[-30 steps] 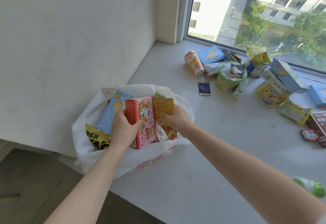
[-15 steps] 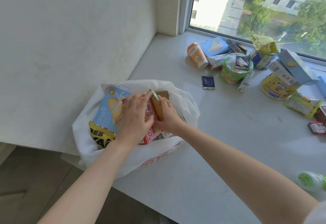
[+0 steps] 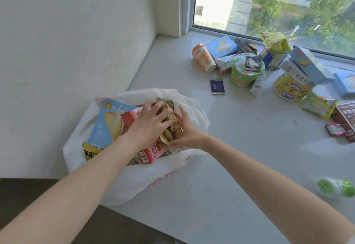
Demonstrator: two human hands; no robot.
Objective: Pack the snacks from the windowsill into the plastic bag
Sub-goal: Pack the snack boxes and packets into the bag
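Head view: pink box [image 3: 151, 154] now pressed flat by left hand [image 3: 148, 128], fingers [image 3: 147, 107] spread, right hand [image 3: 189, 132] pinching packet [image 3: 171, 131] into bag [image 3: 163, 178], freeing room.

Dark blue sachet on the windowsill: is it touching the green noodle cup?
Apart. The head view shows a strip of bare white windowsill between the flat dark blue sachet and the round green noodle cup.

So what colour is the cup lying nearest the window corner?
The cup is orange and white; head view.
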